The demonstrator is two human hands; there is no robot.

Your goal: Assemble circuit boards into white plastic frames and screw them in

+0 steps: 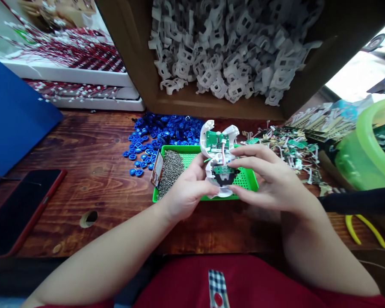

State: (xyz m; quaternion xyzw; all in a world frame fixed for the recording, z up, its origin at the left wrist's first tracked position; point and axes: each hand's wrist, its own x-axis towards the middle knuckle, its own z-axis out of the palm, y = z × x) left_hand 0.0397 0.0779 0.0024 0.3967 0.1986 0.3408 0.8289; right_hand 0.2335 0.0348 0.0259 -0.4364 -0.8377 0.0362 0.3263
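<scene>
Left hand (189,184) and right hand (276,182) grip the device (223,177) over the tray (247,179), back from the table's (192,233) front edge; metal bits (171,171) heap the tray's left end; the box (218,109) holds white parts (224,55).

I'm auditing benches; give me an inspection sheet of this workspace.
Surface: wooden table with a round hole.
Job's things: opened white housing with green circuit boards, above green tray.
Clutter: loose blue parts beyond the tray; phone at left.
Hands: left hand grips the housing; right hand has fingers on it too.
Cables: red wires piled upper left; thin wires inside the housing.
Surroundings: cardboard box of white parts; green tub at right.
</scene>
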